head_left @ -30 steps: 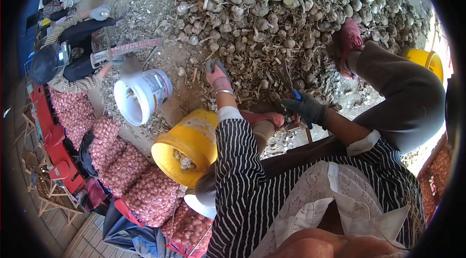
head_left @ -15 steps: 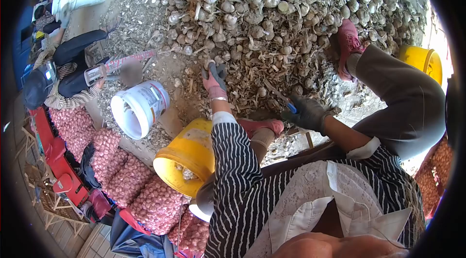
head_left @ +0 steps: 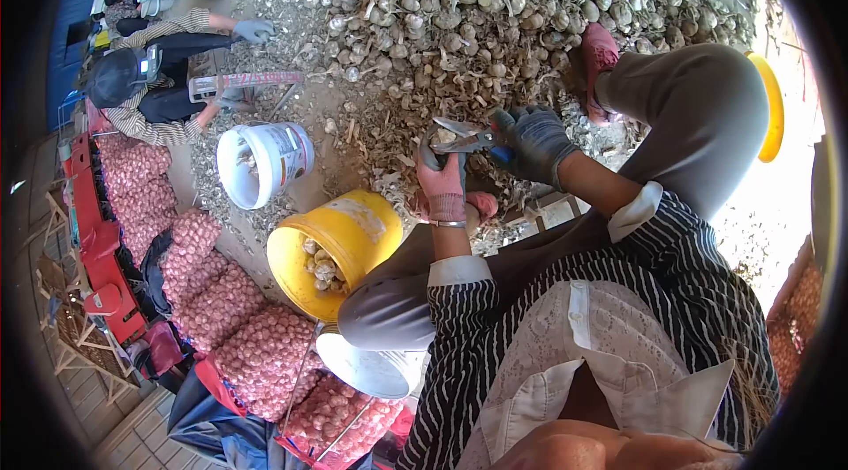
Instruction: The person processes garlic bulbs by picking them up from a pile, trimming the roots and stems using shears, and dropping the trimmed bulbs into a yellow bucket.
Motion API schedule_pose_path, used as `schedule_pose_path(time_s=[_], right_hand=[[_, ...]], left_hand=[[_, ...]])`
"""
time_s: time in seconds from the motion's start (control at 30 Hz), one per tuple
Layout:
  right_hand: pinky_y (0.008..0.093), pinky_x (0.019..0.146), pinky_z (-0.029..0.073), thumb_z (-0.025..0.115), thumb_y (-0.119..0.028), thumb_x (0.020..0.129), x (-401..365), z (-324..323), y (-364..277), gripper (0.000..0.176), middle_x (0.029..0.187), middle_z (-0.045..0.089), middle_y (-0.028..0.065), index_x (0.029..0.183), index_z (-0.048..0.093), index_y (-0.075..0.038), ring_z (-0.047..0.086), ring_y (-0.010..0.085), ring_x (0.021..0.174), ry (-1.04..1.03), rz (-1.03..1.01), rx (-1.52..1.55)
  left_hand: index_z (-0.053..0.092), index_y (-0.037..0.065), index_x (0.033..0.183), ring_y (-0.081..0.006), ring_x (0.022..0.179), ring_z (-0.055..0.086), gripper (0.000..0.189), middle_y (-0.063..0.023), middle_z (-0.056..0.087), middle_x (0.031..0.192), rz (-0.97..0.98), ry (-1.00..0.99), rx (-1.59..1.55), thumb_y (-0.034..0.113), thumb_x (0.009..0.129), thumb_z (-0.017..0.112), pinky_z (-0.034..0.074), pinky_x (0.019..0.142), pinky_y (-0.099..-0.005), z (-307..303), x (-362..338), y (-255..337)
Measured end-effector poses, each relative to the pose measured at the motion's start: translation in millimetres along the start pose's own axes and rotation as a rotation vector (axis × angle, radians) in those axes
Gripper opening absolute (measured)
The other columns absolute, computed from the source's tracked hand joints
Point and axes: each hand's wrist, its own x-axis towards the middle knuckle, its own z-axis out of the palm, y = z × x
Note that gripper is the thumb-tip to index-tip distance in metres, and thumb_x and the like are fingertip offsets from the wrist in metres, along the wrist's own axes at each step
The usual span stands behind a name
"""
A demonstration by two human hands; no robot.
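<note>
My left hand (head_left: pixel 439 177), in a pink and grey glove, is closed round a garlic bulb (head_left: pixel 441 135), mostly hidden by the fingers. My right hand (head_left: pixel 537 145), in a dark grey glove, grips blue-handled pruning shears (head_left: pixel 472 138). The blades are apart and reach left to the bulb in my left hand. Beyond both hands spreads a heap of garlic bulbs (head_left: pixel 477 11) with dry stalks and skins. Below and left of my left hand, a yellow bucket (head_left: pixel 375 221) lies tilted with several bulbs inside.
A white bucket (head_left: pixel 291 150) stands left of the heap. Another person (head_left: pixel 119 81) sits at far left, with a gloved hand over the ground. Filled red net sacks (head_left: pixel 238 302) line the lower left. A second yellow bucket (head_left: pixel 770 112) is beyond my right knee.
My left hand has drawn back from the heap toward my right hand, with a bulb in it. My right hand has risen, bringing the shears to the bulb. The view has shifted slightly.
</note>
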Motion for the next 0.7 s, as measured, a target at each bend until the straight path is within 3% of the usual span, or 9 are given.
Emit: schedule_pose_path(time_s=[0.03, 0.07, 0.2, 0.3, 0.37, 0.47, 0.53, 0.7], right_hand=[[0.0446, 0.078, 0.046, 0.064, -0.035, 0.077, -5, 4, 1, 0.041, 0.093, 0.061, 0.0169, 0.105, 0.056, -0.005, 0.060, 0.0343, 0.084, -0.017, -0.017, -0.011], [0.0449, 0.077, 0.046, 0.064, -0.034, 0.077, -9, 7, 2, 0.040, 0.092, 0.061, 0.0164, 0.104, 0.057, -0.006, 0.061, 0.0341, 0.084, -0.035, -0.034, -0.020], [0.0456, 0.073, 0.046, 0.064, -0.034, 0.077, -27, 13, 9, 0.038, 0.087, 0.062, 0.0162, 0.103, 0.058, -0.006, 0.062, 0.0340, 0.081, 0.011, -0.079, 0.051], [0.0460, 0.070, 0.048, 0.066, -0.033, 0.075, -35, 25, 18, 0.054, 0.092, 0.062, 0.0183, 0.116, 0.053, -0.002, 0.061, 0.0363, 0.083, -0.052, -0.113, 0.091], [0.0468, 0.065, 0.048, 0.066, -0.032, 0.076, -38, 32, 22, 0.050, 0.079, 0.063, 0.0170, 0.116, 0.054, -0.004, 0.062, 0.0370, 0.074, -0.117, -0.107, 0.086], [0.0469, 0.067, 0.049, 0.062, -0.031, 0.080, -44, 23, 17, 0.038, 0.079, 0.065, 0.0172, 0.108, 0.056, -0.006, 0.064, 0.0350, 0.075, -0.174, -0.040, 0.058], [0.0464, 0.067, 0.049, 0.061, -0.030, 0.081, -44, 26, 18, 0.038, 0.080, 0.065, 0.0171, 0.110, 0.055, -0.006, 0.064, 0.0347, 0.076, -0.215, -0.012, 0.043], [0.0454, 0.068, 0.051, 0.060, -0.028, 0.082, -26, 37, 24, 0.037, 0.084, 0.066, 0.0160, 0.112, 0.057, -0.006, 0.065, 0.0342, 0.081, -0.403, 0.059, -0.015]], left_hand=[[0.053, -0.001, 0.121, -0.0215, 0.103, 0.059, 0.051, -0.0125, 0.060, 0.115, -0.060, -0.038, 0.107, 0.006, 0.074, 0.073, 0.045, 0.092, -0.0329, -2, -8, 17], [0.053, -0.001, 0.121, -0.0215, 0.103, 0.059, 0.051, -0.0125, 0.060, 0.115, -0.056, -0.037, 0.106, 0.006, 0.074, 0.073, 0.045, 0.092, -0.0329, 0, -15, 33], [0.055, 0.000, 0.117, -0.0209, 0.101, 0.060, 0.047, -0.0120, 0.062, 0.111, -0.059, -0.086, 0.236, 0.005, 0.073, 0.073, 0.045, 0.090, -0.0324, -2, -31, 42], [0.057, -0.001, 0.115, -0.0186, 0.096, 0.061, 0.043, -0.0106, 0.064, 0.107, -0.050, -0.143, 0.202, 0.005, 0.074, 0.072, 0.047, 0.087, -0.0311, -2, -41, 40], [0.058, -0.001, 0.114, -0.0164, 0.093, 0.062, 0.041, -0.0094, 0.066, 0.105, -0.062, -0.166, 0.155, 0.005, 0.076, 0.071, 0.048, 0.085, -0.0302, 1, -46, 47], [0.058, -0.001, 0.115, -0.0158, 0.093, 0.061, 0.041, -0.0094, 0.066, 0.104, -0.085, -0.218, 0.265, 0.005, 0.076, 0.071, 0.048, 0.084, -0.0305, 4, -49, 51], [0.060, -0.002, 0.112, -0.0159, 0.090, 0.062, 0.039, -0.0095, 0.067, 0.100, -0.119, -0.253, 0.078, 0.009, 0.076, 0.072, 0.048, 0.082, -0.0305, 5, -45, 39], [0.064, -0.002, 0.106, -0.0151, 0.085, 0.064, 0.033, -0.0087, 0.069, 0.094, -0.273, -0.243, 0.230, 0.013, 0.077, 0.072, 0.048, 0.080, -0.0302, 4, -41, 30]])
